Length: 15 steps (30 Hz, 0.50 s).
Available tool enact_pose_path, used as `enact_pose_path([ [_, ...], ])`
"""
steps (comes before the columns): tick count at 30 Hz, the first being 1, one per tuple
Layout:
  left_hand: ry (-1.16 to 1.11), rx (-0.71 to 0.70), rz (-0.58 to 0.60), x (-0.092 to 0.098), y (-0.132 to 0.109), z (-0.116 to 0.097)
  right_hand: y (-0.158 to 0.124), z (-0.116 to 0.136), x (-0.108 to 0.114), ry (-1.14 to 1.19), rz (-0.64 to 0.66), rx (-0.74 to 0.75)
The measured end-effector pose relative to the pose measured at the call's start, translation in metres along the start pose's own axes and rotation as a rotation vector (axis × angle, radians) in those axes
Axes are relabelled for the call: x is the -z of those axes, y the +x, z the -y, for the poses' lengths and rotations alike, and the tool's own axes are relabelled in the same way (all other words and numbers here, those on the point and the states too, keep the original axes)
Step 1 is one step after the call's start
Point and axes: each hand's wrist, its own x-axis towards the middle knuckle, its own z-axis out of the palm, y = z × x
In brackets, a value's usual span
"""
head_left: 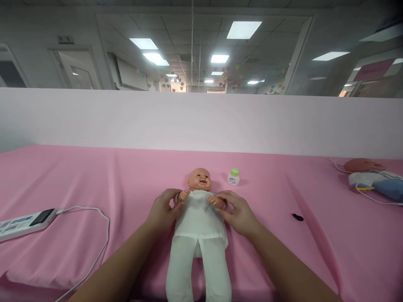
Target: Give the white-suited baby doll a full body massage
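A baby doll [199,226] in a white shirt and white trousers lies on its back on the pink sheet [132,184], head away from me. My left hand [163,209] is closed round the doll's arm on the left side. My right hand [237,214] is closed on the doll's other arm, near its chest. A small white bottle with a green cap [233,177] stands just right of the doll's head.
A phone lying on a white box [27,222] with a white cable [94,235] lies at the left. A second doll with folded cloths [373,178] lies at the far right. A small black object [297,217] sits right of my arm. A white partition wall [201,119] stands behind.
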Motion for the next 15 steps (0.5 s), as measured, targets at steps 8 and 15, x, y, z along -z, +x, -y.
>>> enact_pose_path([
  [8, -0.718, 0.601, -0.291, 0.01, 0.02, 0.04, 0.013, -0.06, 0.034, 0.389, -0.457, -0.654],
  [15, -0.74, 0.836, -0.39, 0.011, 0.03, 0.054, 0.011, -0.068, 0.041, 0.555, -0.36, -0.969],
])
